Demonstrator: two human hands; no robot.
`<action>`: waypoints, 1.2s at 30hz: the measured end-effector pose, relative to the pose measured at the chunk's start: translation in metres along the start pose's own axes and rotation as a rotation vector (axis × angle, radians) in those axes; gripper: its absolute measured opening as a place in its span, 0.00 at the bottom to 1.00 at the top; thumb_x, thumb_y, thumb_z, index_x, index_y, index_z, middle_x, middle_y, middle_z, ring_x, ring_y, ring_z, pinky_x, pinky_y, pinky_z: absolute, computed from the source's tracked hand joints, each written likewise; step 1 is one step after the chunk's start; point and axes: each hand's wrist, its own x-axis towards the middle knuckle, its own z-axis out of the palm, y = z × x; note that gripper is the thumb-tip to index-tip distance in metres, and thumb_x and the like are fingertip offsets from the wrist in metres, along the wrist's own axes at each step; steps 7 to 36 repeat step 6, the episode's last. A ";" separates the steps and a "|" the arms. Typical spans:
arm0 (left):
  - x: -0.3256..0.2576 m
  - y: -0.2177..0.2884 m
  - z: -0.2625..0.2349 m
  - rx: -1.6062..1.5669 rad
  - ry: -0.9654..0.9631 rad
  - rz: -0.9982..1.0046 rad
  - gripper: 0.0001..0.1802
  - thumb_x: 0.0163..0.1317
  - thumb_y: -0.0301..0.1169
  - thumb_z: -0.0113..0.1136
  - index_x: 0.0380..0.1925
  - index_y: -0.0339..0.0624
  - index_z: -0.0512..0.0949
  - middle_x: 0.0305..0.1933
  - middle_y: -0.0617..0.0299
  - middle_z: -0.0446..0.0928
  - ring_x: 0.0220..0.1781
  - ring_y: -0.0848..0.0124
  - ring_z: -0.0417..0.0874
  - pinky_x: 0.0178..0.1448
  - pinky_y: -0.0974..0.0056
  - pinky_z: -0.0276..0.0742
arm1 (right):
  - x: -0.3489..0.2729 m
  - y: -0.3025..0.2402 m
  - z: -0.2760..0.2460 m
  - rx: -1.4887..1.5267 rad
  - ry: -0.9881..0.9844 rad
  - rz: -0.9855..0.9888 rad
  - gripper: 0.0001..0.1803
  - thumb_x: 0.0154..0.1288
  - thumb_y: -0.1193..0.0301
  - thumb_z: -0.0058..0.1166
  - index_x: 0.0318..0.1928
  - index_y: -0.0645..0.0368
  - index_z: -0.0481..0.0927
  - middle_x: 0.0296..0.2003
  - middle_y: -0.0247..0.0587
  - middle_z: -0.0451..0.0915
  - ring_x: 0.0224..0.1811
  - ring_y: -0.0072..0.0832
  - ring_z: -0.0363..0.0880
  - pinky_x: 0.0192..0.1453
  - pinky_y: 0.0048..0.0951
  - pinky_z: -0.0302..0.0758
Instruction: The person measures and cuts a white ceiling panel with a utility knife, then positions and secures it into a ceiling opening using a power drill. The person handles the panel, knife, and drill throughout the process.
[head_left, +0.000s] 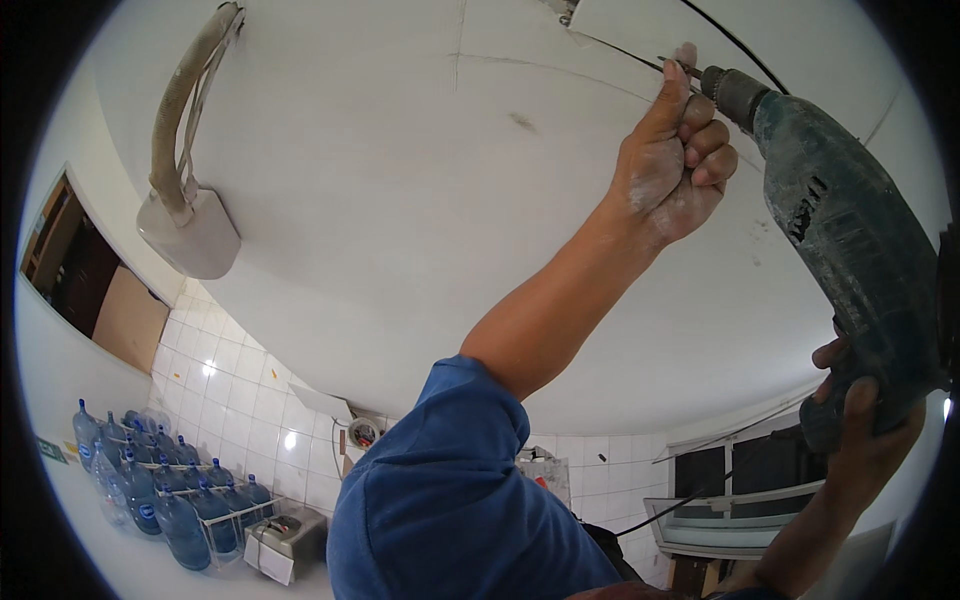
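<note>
My right hand (868,415) grips the handle of a worn, dark green power drill (850,200), held at the right with its chuck (735,95) toward the upper left. A ragged hole shows in the drill's casing. My left hand (685,150), dusted with white powder, reaches up with thumb and forefinger pinched around a thin dark bit (692,70) just ahead of the chuck. Its other fingers are curled. I cannot tell whether a screw sits at the bit's tip. Both hands are close to a large white surface (420,200) with thin seams.
A beige conduit (180,110) runs into a white box (190,235) at the left. Below stand several blue water bottles (180,520) beside a metal appliance (285,540). Black cables cross the upper right, near a panel edge (620,45). Windows (740,485) are at the lower right.
</note>
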 end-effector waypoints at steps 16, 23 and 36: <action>0.002 0.004 -0.002 0.021 -0.011 -0.038 0.41 0.69 0.58 0.62 0.77 0.64 0.58 0.24 0.76 0.53 0.23 0.82 0.55 0.24 0.75 0.57 | 0.010 -0.003 -0.020 -0.040 -0.130 0.029 0.32 0.72 0.52 0.62 0.61 0.66 0.75 0.43 0.52 0.87 0.33 0.27 0.85 0.36 0.24 0.80; 0.002 0.004 -0.002 0.021 -0.011 -0.038 0.41 0.69 0.58 0.62 0.77 0.64 0.58 0.24 0.76 0.53 0.23 0.82 0.55 0.24 0.75 0.57 | 0.010 -0.003 -0.020 -0.040 -0.130 0.029 0.32 0.72 0.52 0.62 0.61 0.66 0.75 0.43 0.52 0.87 0.33 0.27 0.85 0.36 0.24 0.80; 0.002 0.004 -0.002 0.021 -0.011 -0.038 0.41 0.69 0.58 0.62 0.77 0.64 0.58 0.24 0.76 0.53 0.23 0.82 0.55 0.24 0.75 0.57 | 0.010 -0.003 -0.020 -0.040 -0.130 0.029 0.32 0.72 0.52 0.62 0.61 0.66 0.75 0.43 0.52 0.87 0.33 0.27 0.85 0.36 0.24 0.80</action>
